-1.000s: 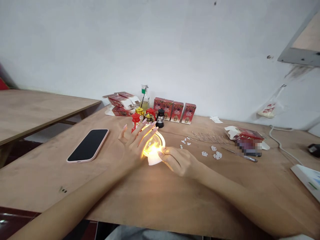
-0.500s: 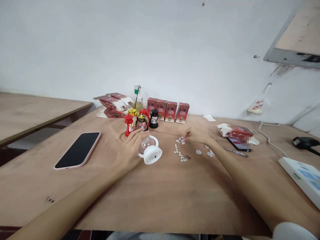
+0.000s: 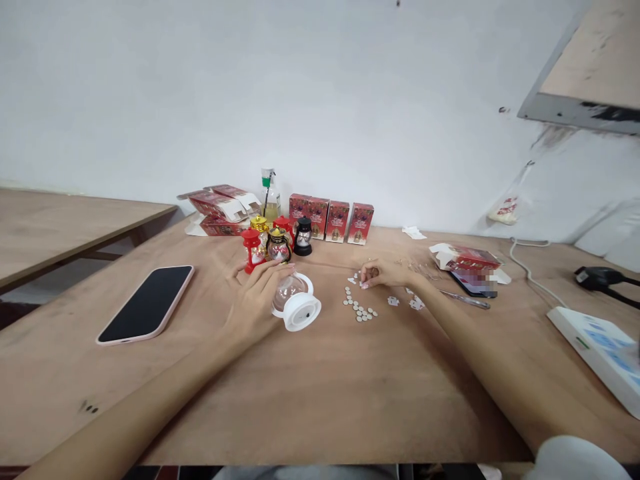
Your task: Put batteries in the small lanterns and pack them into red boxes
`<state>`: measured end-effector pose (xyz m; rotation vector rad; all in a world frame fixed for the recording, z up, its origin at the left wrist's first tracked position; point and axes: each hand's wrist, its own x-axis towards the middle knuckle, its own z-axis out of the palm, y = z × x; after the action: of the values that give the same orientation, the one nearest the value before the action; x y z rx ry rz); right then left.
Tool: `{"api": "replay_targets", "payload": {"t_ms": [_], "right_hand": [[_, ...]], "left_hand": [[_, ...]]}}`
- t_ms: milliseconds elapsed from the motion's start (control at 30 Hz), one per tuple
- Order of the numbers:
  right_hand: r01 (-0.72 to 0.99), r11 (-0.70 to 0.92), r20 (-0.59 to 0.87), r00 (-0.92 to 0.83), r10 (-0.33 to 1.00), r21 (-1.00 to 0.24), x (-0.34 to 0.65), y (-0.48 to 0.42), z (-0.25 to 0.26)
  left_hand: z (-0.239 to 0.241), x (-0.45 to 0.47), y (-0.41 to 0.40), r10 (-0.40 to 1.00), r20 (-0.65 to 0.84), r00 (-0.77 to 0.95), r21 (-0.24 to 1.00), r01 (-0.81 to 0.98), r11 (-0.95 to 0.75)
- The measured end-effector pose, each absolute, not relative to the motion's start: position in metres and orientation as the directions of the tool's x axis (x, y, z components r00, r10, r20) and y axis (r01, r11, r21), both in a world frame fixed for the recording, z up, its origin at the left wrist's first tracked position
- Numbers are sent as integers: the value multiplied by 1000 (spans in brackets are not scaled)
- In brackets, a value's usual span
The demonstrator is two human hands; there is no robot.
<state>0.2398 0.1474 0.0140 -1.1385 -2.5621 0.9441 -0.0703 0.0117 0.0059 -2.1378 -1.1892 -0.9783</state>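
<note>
My left hand (image 3: pixel 254 299) is wrapped round a small white lantern (image 3: pixel 302 313) with a clear globe, tipped on its side so that its round base faces me. To the right, my right hand (image 3: pixel 386 273) is closed in a pinch low over the table, beside some small white pieces (image 3: pixel 352 280); whatever is between its fingertips is too small to make out. Just in front of that hand lie several round button-like discs (image 3: pixel 364 314). Notched white pieces (image 3: pixel 415 303) lie below its wrist. Behind my left hand stand several finished-looking lanterns, including a red one (image 3: pixel 253 250) and a black one (image 3: pixel 303 238).
Red printed boxes (image 3: pixel 338 222) stand along the wall, and opened ones (image 3: pixel 220 203) are piled left of a bottle (image 3: pixel 271 200). A phone (image 3: pixel 147 303) lies at left. At right are a screwdriver-like tool (image 3: pixel 467 300), another box (image 3: pixel 465 257) and a power strip (image 3: pixel 595 353).
My right hand has shifted slightly down and left, its fingertips lower by the small white pieces. The left hand still holds the lantern; the whole view has moved a little.
</note>
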Motion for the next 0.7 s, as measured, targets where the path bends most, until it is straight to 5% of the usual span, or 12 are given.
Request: {"api": "replay_targets", "payload": {"t_ms": [700], "right_hand": [[664, 494, -33, -614, 789, -561, 235, 154, 1]], "left_hand": [[4, -68, 12, 538, 775, 333, -29, 868, -496]]}}
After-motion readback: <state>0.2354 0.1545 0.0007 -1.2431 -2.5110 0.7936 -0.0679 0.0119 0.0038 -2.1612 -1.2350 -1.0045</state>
